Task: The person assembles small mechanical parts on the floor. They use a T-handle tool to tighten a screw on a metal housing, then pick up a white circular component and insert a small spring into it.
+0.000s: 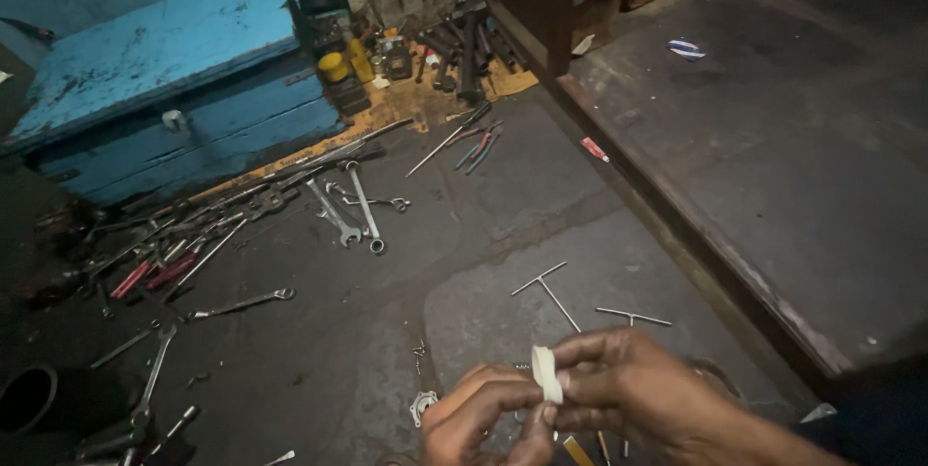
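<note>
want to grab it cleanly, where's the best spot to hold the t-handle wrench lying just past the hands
Probably the long shaft of the T-handle wrench, pinched from above near the crossbar. It lies flat on the floor with open space around it, and the thin bar suits a fingertip pinch.

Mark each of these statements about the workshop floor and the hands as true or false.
1. Both hands, the left hand and the right hand, hold a small white roll. True.
2. The toolbox is red. False: it is blue, with worn paint.
3. Two T-handle tools lie on the floor just beyond the hands. True.
4. The spanners hang on a wall rack. False: they lie scattered on the floor.
</note>
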